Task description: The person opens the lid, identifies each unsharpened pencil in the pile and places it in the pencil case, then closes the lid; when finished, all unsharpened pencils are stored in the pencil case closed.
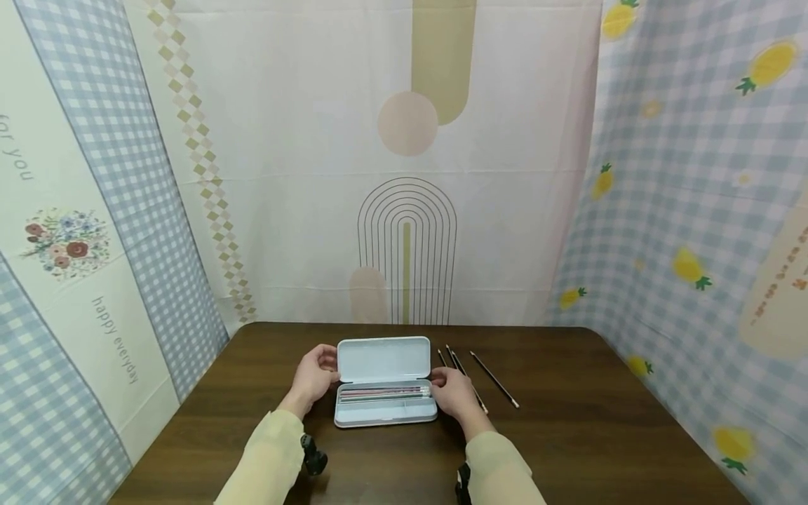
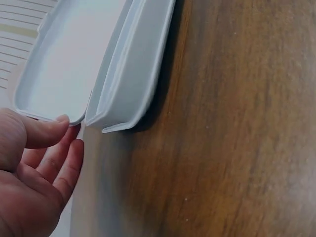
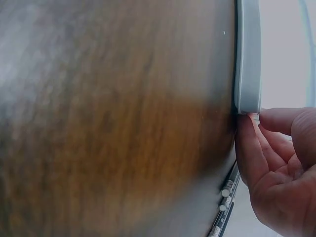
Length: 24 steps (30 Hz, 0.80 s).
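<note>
A pale blue pencil case [image 1: 372, 414] lies open on the table, its lid [image 1: 384, 359] raised at the back. Several pencils [image 1: 379, 395] lie in its rear compartment. At the lid's left corner, my left hand [image 1: 312, 379] pinches the edge, thumb on the inner face and fingers behind, as the left wrist view shows on the lid [image 2: 69, 64]. My right hand [image 1: 453, 393] grips the right end of the case, with thumb and fingertips at the case's end [image 3: 249, 74] in the right wrist view. Its fingertips are partly hidden.
Several dark loose pencils lie right of the case, one pencil [image 1: 494, 379] apart from the others. Some pencil ends [image 3: 225, 192] show below the right hand. The brown wooden table [image 1: 568, 435] backs onto a patterned cloth [image 1: 303, 210], with checked cloth at both sides.
</note>
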Each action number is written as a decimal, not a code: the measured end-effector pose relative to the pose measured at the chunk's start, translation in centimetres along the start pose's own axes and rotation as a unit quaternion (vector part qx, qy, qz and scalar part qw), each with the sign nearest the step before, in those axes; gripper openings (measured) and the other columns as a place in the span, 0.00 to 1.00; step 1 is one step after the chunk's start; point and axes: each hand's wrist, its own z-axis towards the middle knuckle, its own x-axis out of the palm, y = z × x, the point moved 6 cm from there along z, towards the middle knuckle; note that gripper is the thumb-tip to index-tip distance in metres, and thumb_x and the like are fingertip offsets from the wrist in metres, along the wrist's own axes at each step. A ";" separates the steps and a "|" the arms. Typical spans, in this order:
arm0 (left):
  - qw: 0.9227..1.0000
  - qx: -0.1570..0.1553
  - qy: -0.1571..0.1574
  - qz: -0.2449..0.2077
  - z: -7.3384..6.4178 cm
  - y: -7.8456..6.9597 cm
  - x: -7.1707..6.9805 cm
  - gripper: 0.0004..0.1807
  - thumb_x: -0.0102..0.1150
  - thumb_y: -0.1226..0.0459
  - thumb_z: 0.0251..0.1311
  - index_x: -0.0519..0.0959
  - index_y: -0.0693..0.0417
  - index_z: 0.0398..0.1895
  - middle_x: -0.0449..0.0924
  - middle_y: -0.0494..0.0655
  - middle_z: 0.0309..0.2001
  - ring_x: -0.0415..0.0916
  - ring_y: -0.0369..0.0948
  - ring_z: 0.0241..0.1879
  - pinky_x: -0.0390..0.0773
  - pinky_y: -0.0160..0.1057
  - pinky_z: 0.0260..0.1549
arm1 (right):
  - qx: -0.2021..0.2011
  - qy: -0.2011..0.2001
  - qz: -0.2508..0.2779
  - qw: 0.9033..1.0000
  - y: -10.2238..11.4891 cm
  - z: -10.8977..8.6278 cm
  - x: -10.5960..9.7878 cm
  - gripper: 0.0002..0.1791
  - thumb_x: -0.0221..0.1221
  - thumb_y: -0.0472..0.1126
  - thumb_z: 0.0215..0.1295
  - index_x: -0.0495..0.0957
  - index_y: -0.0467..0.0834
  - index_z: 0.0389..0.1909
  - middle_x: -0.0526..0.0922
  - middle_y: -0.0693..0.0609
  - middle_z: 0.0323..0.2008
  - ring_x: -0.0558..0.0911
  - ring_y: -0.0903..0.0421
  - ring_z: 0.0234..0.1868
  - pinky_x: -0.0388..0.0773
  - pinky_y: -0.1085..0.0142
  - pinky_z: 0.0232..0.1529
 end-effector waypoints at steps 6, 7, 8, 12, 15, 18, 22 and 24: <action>0.999 0.041 -0.007 -0.003 0.0 -1.1 -0.5 0.23 0.66 0.82 0.60 0.79 0.64 0.58 0.86 0.57 0.45 0.81 0.49 0.44 0.82 0.40 0.40 | 0.006 -0.010 -0.002 1.000 0.5 -0.4 0.0 0.19 0.63 0.32 0.72 0.82 0.32 0.61 0.88 0.43 0.44 0.85 0.44 0.50 0.83 0.48 0.52; 0.999 0.044 -0.009 -0.001 0.0 -1.2 -0.6 0.22 0.67 0.81 0.61 0.79 0.63 0.58 0.86 0.57 0.45 0.81 0.49 0.44 0.81 0.39 0.41 | 0.010 -0.011 -0.002 1.000 0.6 -0.4 0.1 0.18 0.63 0.32 0.72 0.82 0.33 0.61 0.88 0.44 0.44 0.85 0.44 0.50 0.83 0.48 0.53; 0.999 0.048 -0.010 0.001 -0.1 -1.3 -0.7 0.21 0.67 0.80 0.63 0.79 0.63 0.59 0.86 0.57 0.46 0.81 0.49 0.44 0.80 0.38 0.41 | 0.013 -0.012 -0.002 1.000 0.6 -0.5 0.1 0.18 0.63 0.32 0.72 0.82 0.33 0.61 0.88 0.44 0.44 0.85 0.44 0.50 0.83 0.48 0.53; 0.999 0.051 -0.012 0.008 -0.2 -1.4 -0.8 0.19 0.68 0.75 0.67 0.80 0.63 0.59 0.86 0.57 0.47 0.80 0.48 0.45 0.78 0.38 0.41 | 0.024 -0.014 -0.004 1.000 0.6 -0.5 0.3 0.18 0.63 0.33 0.73 0.83 0.34 0.61 0.88 0.45 0.45 0.85 0.45 0.51 0.82 0.48 0.54; 0.998 0.053 -0.011 0.016 -0.4 -1.4 -0.8 0.19 0.70 0.72 0.67 0.80 0.61 0.59 0.86 0.56 0.48 0.80 0.48 0.46 0.78 0.38 0.41 | 0.028 -0.020 -0.005 0.999 0.6 -0.6 0.3 0.17 0.64 0.33 0.72 0.84 0.34 0.60 0.88 0.45 0.44 0.85 0.45 0.50 0.82 0.47 0.53; 0.998 0.056 -0.009 0.018 -0.5 -1.4 -0.7 0.19 0.71 0.69 0.68 0.79 0.60 0.59 0.85 0.56 0.49 0.79 0.48 0.46 0.77 0.38 0.42 | 0.037 -0.030 -0.004 0.999 0.5 -0.6 0.3 0.17 0.64 0.33 0.70 0.85 0.34 0.58 0.88 0.45 0.43 0.85 0.45 0.48 0.83 0.48 0.52; 0.998 0.057 -0.008 0.010 -0.8 -1.3 -0.7 0.18 0.71 0.64 0.69 0.79 0.59 0.57 0.85 0.54 0.48 0.78 0.46 0.45 0.77 0.37 0.41 | 0.049 -0.050 -0.005 0.998 0.4 -0.6 0.3 0.16 0.63 0.32 0.67 0.86 0.34 0.54 0.88 0.46 0.40 0.85 0.46 0.46 0.82 0.49 0.51; 0.998 0.056 -0.007 0.007 -0.9 -1.3 -0.7 0.17 0.71 0.62 0.70 0.79 0.58 0.56 0.85 0.52 0.47 0.77 0.45 0.44 0.77 0.37 0.40 | 0.054 -0.058 -0.001 0.997 0.4 -0.6 0.3 0.15 0.63 0.32 0.66 0.87 0.35 0.53 0.88 0.47 0.40 0.85 0.47 0.46 0.82 0.49 0.51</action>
